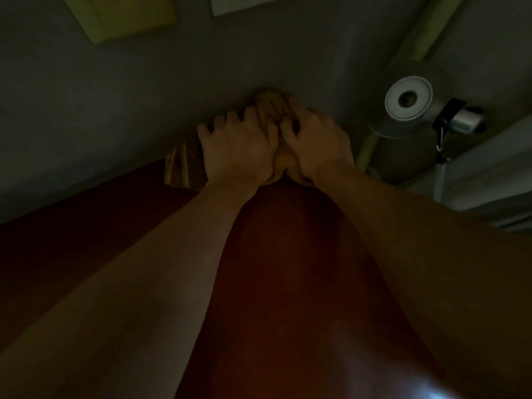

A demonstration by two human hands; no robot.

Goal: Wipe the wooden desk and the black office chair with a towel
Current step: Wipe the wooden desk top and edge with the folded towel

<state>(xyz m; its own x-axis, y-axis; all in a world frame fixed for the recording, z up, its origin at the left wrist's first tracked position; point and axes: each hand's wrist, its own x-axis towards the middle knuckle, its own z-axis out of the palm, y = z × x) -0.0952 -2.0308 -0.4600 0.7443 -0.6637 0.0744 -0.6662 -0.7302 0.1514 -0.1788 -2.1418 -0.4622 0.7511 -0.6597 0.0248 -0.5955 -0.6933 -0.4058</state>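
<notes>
Both left hand [239, 151] and right hand [319, 145] clutch the towel [270, 105]; mostly hidden, dim.

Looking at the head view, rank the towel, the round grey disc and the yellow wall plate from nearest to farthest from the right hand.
1. The towel: bunched under the right hand, touching it.
2. The grey disc: off to the hand's right, apart from it.
3. The yellow plate: far upper left, on the wall.
</notes>
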